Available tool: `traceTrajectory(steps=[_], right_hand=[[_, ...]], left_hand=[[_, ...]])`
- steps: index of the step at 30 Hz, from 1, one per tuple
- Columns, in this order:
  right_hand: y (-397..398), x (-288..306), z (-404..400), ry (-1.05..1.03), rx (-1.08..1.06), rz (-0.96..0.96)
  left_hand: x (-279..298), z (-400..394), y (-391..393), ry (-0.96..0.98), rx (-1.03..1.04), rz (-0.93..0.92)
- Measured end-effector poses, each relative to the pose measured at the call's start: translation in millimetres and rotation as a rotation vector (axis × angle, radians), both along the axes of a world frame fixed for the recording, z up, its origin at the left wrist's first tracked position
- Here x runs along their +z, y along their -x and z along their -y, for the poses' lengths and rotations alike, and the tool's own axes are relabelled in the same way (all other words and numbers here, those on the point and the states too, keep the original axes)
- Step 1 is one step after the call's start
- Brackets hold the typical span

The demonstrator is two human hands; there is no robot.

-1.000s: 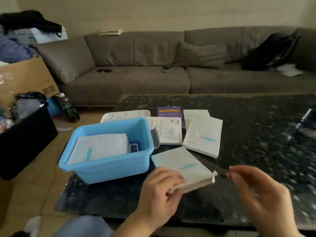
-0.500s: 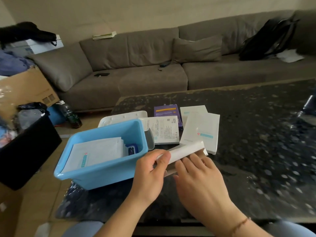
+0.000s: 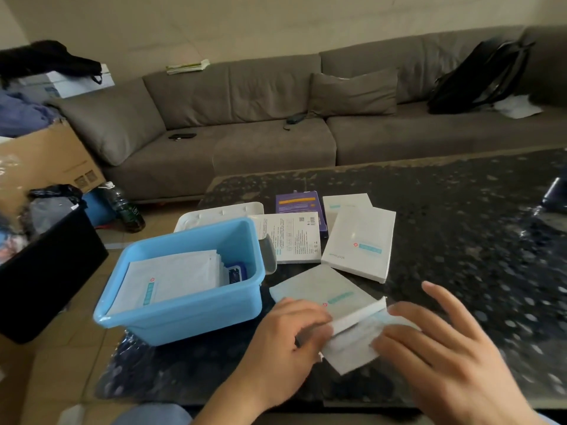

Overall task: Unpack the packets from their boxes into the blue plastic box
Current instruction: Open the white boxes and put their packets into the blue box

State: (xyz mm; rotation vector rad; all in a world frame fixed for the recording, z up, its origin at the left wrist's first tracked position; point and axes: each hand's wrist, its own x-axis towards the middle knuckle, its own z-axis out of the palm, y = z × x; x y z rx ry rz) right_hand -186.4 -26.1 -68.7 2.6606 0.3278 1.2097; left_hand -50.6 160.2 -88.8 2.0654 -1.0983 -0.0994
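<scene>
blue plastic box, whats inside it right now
Inside the blue plastic box lies a stack of flat white packets, with a small dark blue item beside them. Whatever lies beneath the stack is covered.

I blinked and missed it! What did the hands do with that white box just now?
The right hand came in and now pulls packets from the white box gripped by the left hand. The blue plastic box stayed put.
</scene>
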Motion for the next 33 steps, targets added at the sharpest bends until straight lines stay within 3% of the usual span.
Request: traceTrajectory(steps=[3, 8, 10, 12, 13, 15, 17, 20, 22, 23, 25, 27, 29, 33], right_hand=[[8, 31, 10, -0.037, 0.083, -0.044], [-13, 95, 13, -0.395, 0.178, -0.37], [-27, 121, 10, -0.513, 0.181, -0.541], [-47, 142, 2, -0.499, 0.215, -0.736], [-61, 151, -5, -0.448, 0.245, -0.795], [-92, 165, -24, -0.388, 0.24, -0.852], [-126, 169, -42, -0.388, 0.228, -0.785], [-162, 153, -58, -0.676, 0.191, -0.515], [-164, 137, -70, -1.092, 0.168, -0.319], [-160, 128, -78, -1.312, 0.161, -0.311], [-155, 107, -91, -1.648, 0.19, -0.488], [-155, 92, -105, -1.831, 0.254, -0.731], [-164, 81, -115, -1.831, 0.254, -0.797], [-186, 75, -119, -1.693, 0.18, -0.718]], left_hand=[[0, -1, 6, -0.116, -0.076, 0.067], [10, -4, 16, -0.443, -0.144, 0.147], [22, -13, 19, -0.449, -0.025, 0.049], [47, -28, 21, -0.456, 0.05, -0.055], [55, -31, 18, -0.398, 0.015, -0.208], [76, -31, 11, 0.018, -0.157, -0.669], [84, -33, 1, 0.435, -0.015, -0.84], [90, -34, -16, 0.723, 0.25, -0.992], [95, -42, -25, 0.86, 0.329, -1.042], [97, -48, -29, 0.918, 0.362, -1.051], [98, -58, -37, 1.015, 0.404, -1.032], [99, -66, -42, 1.074, 0.423, -1.008], [100, -74, -48, 1.082, 0.451, -0.975], [103, -113, -75, 0.963, 0.538, -0.801]])
